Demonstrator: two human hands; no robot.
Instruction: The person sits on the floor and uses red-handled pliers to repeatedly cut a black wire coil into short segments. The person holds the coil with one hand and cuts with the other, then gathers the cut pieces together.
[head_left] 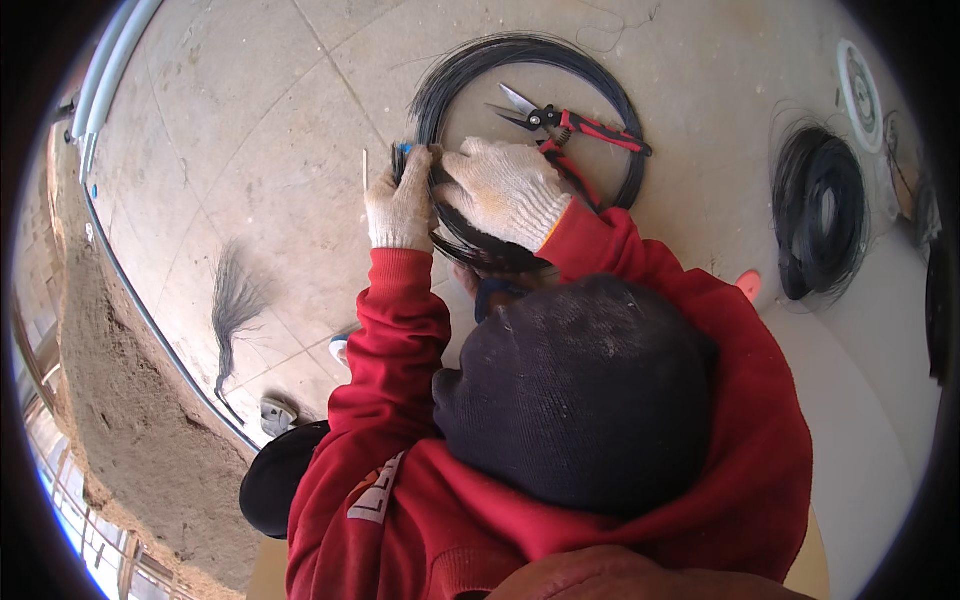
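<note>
White knit gloves cover both hands. My left hand [400,205] is closed on a bundle of thin black wire [440,110], its thumb pressed against the strands near a small blue piece [406,148]. My right hand [508,188] lies just beside it, fingers bent onto the same bundle; its fingertips are partly hidden. The wire curves away in a large loop on the floor, and more dark strands hang below my hands. Open-bladed snips [545,118] with red and black handles lie inside the loop, partly behind my right hand.
Another black wire coil [822,215] lies at the right, near a white round rim [860,95]. A loose, fanned wire tuft [232,300] lies on the tiles [270,140] at left. Grey pipes [110,75] run along the far left. A rounded dark-cloth shape [580,390] fills the middle.
</note>
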